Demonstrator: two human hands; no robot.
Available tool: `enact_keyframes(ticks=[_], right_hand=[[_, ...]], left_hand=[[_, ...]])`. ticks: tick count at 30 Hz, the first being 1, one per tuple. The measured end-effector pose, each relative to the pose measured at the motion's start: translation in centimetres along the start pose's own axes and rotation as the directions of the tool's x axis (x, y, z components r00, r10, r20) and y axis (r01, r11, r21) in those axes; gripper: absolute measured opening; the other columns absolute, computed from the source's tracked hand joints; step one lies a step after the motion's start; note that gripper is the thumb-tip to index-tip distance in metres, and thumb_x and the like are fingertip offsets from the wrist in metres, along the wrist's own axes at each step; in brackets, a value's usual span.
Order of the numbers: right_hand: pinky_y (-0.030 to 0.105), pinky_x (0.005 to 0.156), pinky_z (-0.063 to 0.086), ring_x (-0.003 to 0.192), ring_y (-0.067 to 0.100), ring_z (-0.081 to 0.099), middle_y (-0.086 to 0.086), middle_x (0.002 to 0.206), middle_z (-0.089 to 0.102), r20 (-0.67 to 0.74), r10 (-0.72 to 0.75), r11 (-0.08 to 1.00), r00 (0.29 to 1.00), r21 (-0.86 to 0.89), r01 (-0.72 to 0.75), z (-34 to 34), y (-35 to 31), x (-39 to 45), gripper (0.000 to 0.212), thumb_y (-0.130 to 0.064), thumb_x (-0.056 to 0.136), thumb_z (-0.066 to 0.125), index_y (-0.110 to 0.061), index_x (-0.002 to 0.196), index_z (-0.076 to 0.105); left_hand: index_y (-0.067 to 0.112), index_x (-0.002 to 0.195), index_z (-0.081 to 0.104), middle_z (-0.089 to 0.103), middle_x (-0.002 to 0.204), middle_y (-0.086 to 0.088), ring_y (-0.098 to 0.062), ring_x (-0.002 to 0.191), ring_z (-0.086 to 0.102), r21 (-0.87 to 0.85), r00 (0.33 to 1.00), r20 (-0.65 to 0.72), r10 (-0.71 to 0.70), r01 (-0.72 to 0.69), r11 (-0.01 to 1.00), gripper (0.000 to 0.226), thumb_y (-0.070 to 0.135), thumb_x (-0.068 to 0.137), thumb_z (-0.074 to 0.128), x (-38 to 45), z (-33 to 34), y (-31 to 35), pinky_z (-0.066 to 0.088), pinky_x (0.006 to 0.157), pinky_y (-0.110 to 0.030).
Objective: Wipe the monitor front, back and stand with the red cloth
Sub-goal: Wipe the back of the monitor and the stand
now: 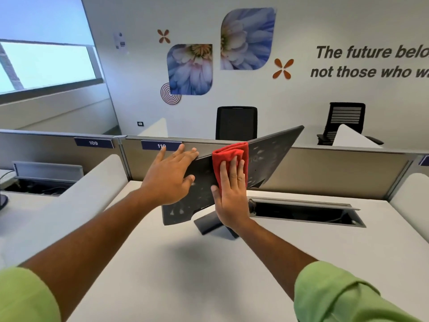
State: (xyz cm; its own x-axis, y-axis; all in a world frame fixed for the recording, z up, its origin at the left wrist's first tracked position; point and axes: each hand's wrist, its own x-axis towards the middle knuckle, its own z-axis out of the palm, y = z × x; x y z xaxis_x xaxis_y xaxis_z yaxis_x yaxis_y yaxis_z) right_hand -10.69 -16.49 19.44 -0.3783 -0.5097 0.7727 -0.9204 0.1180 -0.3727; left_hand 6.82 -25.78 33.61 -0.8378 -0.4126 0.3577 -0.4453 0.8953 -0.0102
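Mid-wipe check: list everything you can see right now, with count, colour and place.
monitor: one, dark grey, smudged, tilted on the desk
stand: one, dark, under the monitor
red cloth: one, pressed on the monitor
desk: one, white
cable hatch: one, open, desk right
partition: beige, behind the desk
office chairs: two, black, beyond the partition
left hand: flat on the monitor's left part
right hand: flat on the cloth

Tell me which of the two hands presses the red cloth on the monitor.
The right hand: it presses the red cloth flat against the monitor. The left hand is bare, holding the monitor's edge.
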Motion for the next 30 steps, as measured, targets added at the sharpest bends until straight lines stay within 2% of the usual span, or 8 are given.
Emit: enact_keyframes(ticks=[6,11,13,18,21,24,27,30], right_hand=[[0.061,0.128,0.021,0.164,0.033,-0.001,0.01,0.177,0.002,-0.001,-0.107,0.993,0.994,-0.052,0.107,-1.3,4.1,2.2,0.066,-0.032,0.113,0.04,-0.014,0.168,0.008],[0.061,0.128,0.021,0.164,0.027,-0.004,0.004,0.178,0.005,-0.156,0.168,0.984,0.973,0.089,-0.155,-1.6,5.6,4.8,0.059,-0.025,0.115,0.037,-0.016,0.168,0.014],[0.061,0.13,0.016,0.164,0.03,-0.003,0.007,0.177,0.007,-0.186,0.197,0.976,0.963,0.128,-0.175,-0.8,4.2,4.8,0.057,-0.024,0.114,0.037,-0.014,0.168,0.018],[0.059,0.131,0.013,0.163,0.04,0.004,0.011,0.175,0.011,-0.078,-0.142,0.986,0.987,0.077,0.147,1.5,0.7,1.2,0.057,-0.027,0.113,0.042,-0.015,0.165,0.021],[0.06,0.129,0.02,0.162,0.039,0.008,0.009,0.175,0.012,-0.091,-0.188,0.981,0.978,0.024,0.191,0.8,2.9,2.0,0.06,-0.023,0.112,0.046,-0.017,0.165,0.019],[0.06,0.128,0.02,0.164,0.033,0.004,0.008,0.176,0.013,-0.149,0.003,0.997,0.989,0.08,0.01,-0.3,5.8,3.7,0.059,-0.021,0.112,0.043,-0.018,0.166,0.02],[0.06,0.128,0.022,0.164,0.024,-0.002,-0.002,0.177,0.011,-0.202,0.3,0.941,0.932,0.224,-0.254,-1.5,7.2,5.6,0.056,-0.03,0.114,0.034,-0.027,0.167,0.016],[0.06,0.13,0.018,0.164,0.027,0.0,0.002,0.177,0.014,-0.216,0.304,0.939,0.928,0.233,-0.254,-1.3,5.2,5.6,0.056,-0.025,0.114,0.037,-0.02,0.167,0.022]], left_hand=[[0.032,0.157,0.028,0.025,0.164,0.011,-0.011,0.154,-0.003,0.05,0.993,-0.117,0.007,-0.001,0.999,0.064,0.048,0.098,0.047,-0.4,1.0,0.1,-0.023,0.118,-0.055],[0.031,0.157,0.031,0.027,0.163,0.008,-0.016,0.155,0.005,0.076,0.989,-0.149,0.006,0.005,0.997,0.068,0.055,0.094,0.039,-0.4,1.7,-0.1,-0.016,0.12,-0.059],[0.03,0.157,0.032,0.028,0.163,0.008,-0.016,0.155,0.006,0.08,0.987,-0.16,0.004,0.009,0.997,0.068,0.054,0.093,0.041,-0.4,1.9,-0.1,-0.013,0.12,-0.06],[0.028,0.156,0.033,0.031,0.161,0.007,-0.014,0.154,0.008,0.099,0.98,-0.198,0.011,0.009,0.995,0.069,0.049,0.092,0.047,-0.7,2.0,-0.2,-0.01,0.122,-0.059],[0.027,0.156,0.033,0.03,0.161,0.008,-0.015,0.154,0.008,0.117,0.977,-0.212,0.027,-0.002,0.993,0.069,0.047,0.092,0.048,-0.7,2.1,-0.1,-0.01,0.122,-0.06],[0.027,0.156,0.034,0.031,0.161,0.008,-0.016,0.154,0.011,0.112,0.976,-0.217,0.024,0.001,0.994,0.068,0.049,0.093,0.047,-0.4,2.2,0.0,-0.01,0.121,-0.06],[0.028,0.156,0.033,0.031,0.161,0.007,-0.018,0.154,0.014,0.109,0.976,-0.219,0.02,0.004,0.994,0.069,0.05,0.093,0.047,-0.4,2.4,0.0,-0.011,0.122,-0.059],[0.028,0.156,0.034,0.031,0.161,0.007,-0.018,0.154,0.015,0.107,0.973,-0.232,0.017,0.008,0.994,0.069,0.05,0.092,0.048,-0.5,2.6,-0.1,-0.01,0.122,-0.059]])
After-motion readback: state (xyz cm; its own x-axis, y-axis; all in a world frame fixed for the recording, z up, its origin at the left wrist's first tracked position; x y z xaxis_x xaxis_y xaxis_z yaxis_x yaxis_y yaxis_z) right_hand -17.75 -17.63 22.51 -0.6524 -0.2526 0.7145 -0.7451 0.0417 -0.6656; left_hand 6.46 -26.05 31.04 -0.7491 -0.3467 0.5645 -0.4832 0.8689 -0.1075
